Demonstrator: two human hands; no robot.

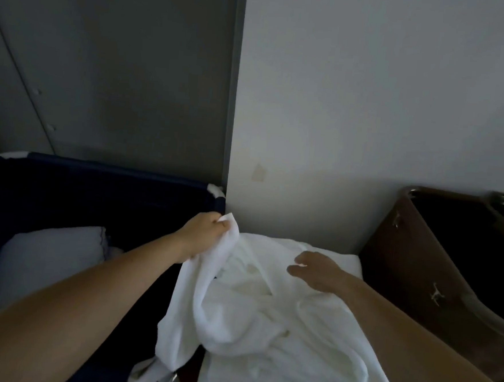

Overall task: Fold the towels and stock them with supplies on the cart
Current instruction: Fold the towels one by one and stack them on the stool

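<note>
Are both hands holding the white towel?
No, only the left hand grips the crumpled white cloth towel; the right hand holds nothing.

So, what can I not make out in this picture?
Head view:
Surface under the white towels: covered by the cloth.
Inside of the dark blue bin: too dark, partly behind the left arm.
Brown container: cut by the right edge, interior in shadow.
Right hand: touching the towels or hovering, cannot tell.

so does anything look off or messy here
Two things. The white towel lies crumpled, not folded, and its lower end spills over the left edge toward the dark blue bin, while the left hand grips one corner. The wall behind carries a small yellowish mark, like a stain or old tape.
</note>
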